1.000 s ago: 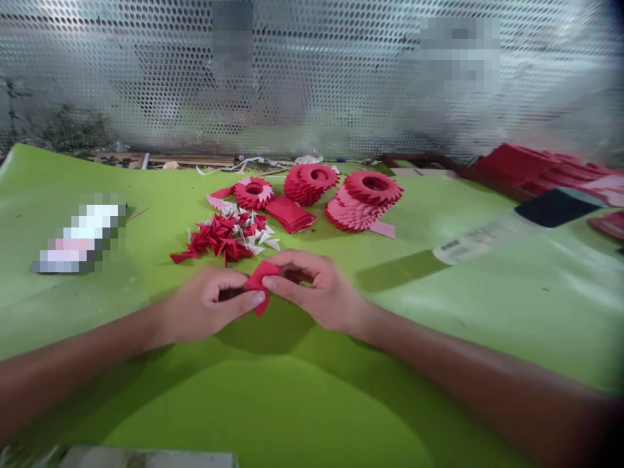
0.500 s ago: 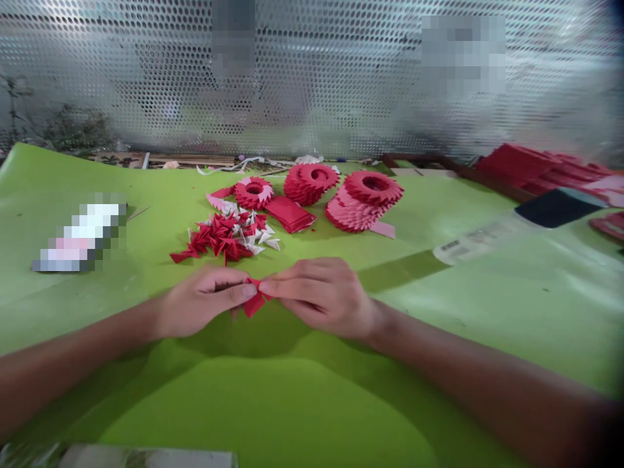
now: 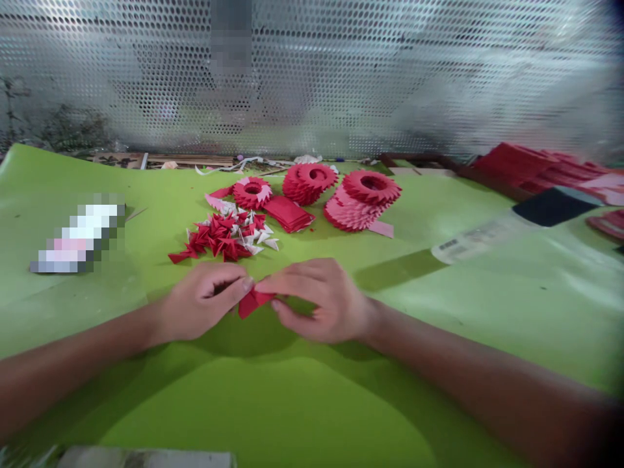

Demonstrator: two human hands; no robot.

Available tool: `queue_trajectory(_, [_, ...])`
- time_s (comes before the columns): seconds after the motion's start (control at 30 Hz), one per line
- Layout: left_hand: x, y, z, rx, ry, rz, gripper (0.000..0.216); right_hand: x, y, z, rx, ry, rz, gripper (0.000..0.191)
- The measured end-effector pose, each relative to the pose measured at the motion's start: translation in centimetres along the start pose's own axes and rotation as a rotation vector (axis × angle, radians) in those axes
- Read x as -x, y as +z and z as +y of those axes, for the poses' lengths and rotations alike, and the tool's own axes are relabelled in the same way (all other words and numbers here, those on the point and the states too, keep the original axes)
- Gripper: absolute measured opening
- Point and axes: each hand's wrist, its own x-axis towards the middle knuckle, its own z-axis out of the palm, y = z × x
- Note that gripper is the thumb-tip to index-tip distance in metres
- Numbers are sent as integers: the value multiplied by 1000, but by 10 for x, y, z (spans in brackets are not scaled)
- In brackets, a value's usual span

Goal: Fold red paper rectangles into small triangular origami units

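My left hand and my right hand meet fingertip to fingertip over the green table cover, both pinching one small red paper piece. The paper is folded and mostly hidden between the fingers. Just beyond my hands lies a loose pile of small folded red and white paper triangles.
Behind the pile stand red and pink paper rings, a smaller ring and a stack of red paper sheets. More red paper and a dark flat object lie at the right. A perforated metal screen closes the back.
The red paper has been folded smaller between my fingers. Both hands have dropped slightly toward the table, and my right fingers have shifted round the piece.
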Motion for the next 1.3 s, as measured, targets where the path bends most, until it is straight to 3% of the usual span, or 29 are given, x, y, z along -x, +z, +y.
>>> queue_trajectory(0.1, [-1, 0, 1, -52, 37, 13, 45, -4, -1, -4, -261, 230, -17, 26])
queue_trajectory(0.23, [-2, 1, 5, -137, 70, 24, 45, -12, 0, -11, -412, 574, -166, 33])
queue_trajectory(0.33, [-2, 1, 7, -162, 62, 26, 43, -14, 2, -13, -451, 689, -195, 36])
queue_trajectory(0.57, [-1, 3, 5, -177, 95, 71, 45, -14, 4, -13, -583, 731, -163, 32])
queue_trajectory(0.67, [-1, 3, 4, -196, 100, 72, 45, -16, 4, -15, -512, 710, -144, 29])
queue_trajectory(0.87, [-2, 3, 3, -219, 124, 71, 46, -14, 3, -16, -518, 715, -232, 24])
queue_trajectory(1.1, [-1, 2, 4, -277, 187, 71, 44, -15, 8, -13, -646, 739, -144, 28])
queue_trajectory(1.3, [-2, 1, 0, -290, 245, 119, 41, -17, 1, -10, -585, 754, -232, 24])
